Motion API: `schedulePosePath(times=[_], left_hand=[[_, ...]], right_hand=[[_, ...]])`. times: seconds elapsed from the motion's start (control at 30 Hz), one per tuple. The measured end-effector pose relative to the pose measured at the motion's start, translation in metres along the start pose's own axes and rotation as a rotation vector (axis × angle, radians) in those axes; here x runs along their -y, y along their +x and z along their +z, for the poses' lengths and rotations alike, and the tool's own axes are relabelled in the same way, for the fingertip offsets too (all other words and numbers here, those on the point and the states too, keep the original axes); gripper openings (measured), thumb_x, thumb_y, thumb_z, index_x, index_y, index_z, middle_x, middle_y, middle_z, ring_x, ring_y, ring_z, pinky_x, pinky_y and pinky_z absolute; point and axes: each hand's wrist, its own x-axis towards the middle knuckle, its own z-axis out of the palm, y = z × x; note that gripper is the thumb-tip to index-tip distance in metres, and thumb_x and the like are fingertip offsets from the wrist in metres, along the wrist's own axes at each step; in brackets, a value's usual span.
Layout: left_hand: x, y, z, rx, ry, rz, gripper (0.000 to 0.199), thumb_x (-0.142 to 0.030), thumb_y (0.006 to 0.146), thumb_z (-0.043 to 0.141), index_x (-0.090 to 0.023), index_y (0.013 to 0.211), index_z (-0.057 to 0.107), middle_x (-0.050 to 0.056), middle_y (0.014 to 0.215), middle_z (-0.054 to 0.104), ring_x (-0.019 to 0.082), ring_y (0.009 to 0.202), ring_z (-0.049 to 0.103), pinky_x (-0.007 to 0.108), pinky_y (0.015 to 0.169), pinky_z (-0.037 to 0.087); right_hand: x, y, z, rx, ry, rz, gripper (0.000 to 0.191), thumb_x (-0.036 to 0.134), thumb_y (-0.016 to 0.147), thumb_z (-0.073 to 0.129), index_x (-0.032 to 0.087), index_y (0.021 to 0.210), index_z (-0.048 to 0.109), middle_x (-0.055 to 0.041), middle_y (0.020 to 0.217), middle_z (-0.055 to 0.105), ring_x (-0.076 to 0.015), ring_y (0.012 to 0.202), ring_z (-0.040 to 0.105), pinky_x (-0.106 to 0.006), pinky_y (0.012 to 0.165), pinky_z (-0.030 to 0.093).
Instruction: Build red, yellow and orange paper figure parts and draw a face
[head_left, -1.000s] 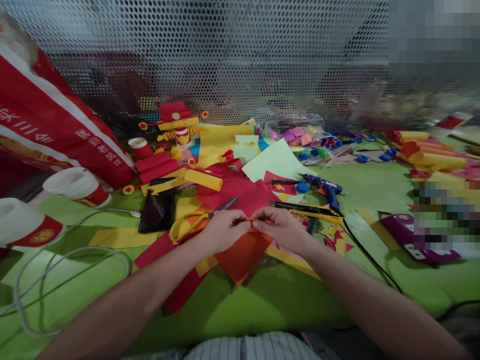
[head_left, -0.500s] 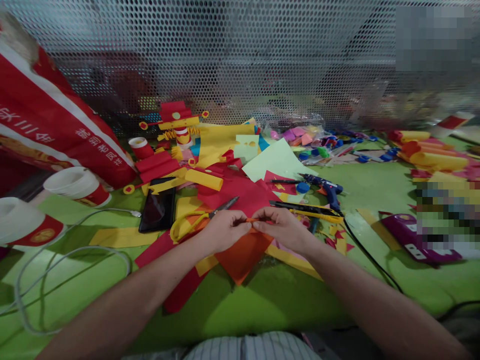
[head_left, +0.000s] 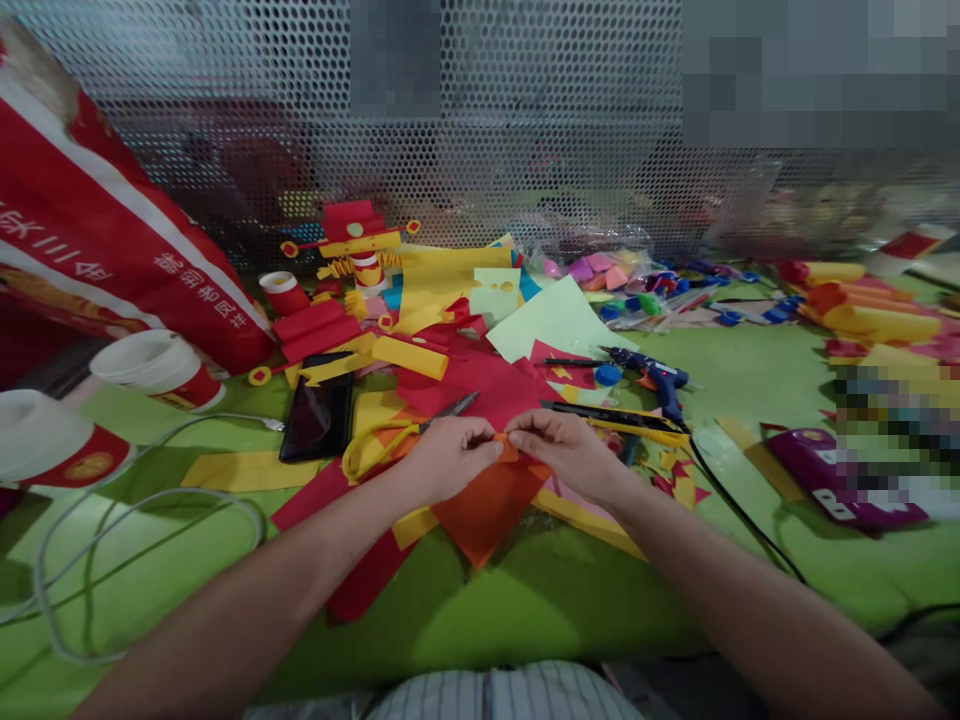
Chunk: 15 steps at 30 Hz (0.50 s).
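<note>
While both hands meet over the green table (head_left: 525, 600), the left hand (head_left: 448, 458) and right hand (head_left: 564, 452) pinch the top edge of an orange paper sheet (head_left: 487, 505) between thumbs and fingertips, knuckles almost touching. Grip is clenched on the paper on both sides. The edge at the pinch looks curled into a thin roll; the rest of the sheet hangs toward the body below the grip and lies on red paper (head_left: 360, 580) and yellow strips. Step in hand, as I judge it: starting a tight roll or fold along that top edge. Next move likely calls for even finger pressure from both sides so the roll stays straight and does not cone. Just left of the grip lie yellow-handled scissors (head_left: 375, 448), blades pointing past the left hand. Farther left a black phone (head_left: 319, 418). Just right of the grip a black-yellow utility knife (head_left: 622, 420), beyond it a blue glue gun (head_left: 656, 378) with cord.
</note>
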Motion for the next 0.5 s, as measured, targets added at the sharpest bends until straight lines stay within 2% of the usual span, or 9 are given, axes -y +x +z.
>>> schedulePosePath(times=[0.5], left_hand=[[0.0021,0.0000,0.0030,-0.013,-0.045,0.007,0.018,-0.026,0.074,0.048,-0.017,0.059,0.049,-0.006,0.053,0.036,0.009,0.052,0.033,0.021,0.048,0.025]], right_hand=[[0.0006,-0.0007,0.0009,0.046,0.032,0.039,0.023,0.036,0.059,0.064,0.018,0.072,0.060,0.0012,0.066,0.056,-0.0109,0.062,0.048,-0.027,0.061,0.037]])
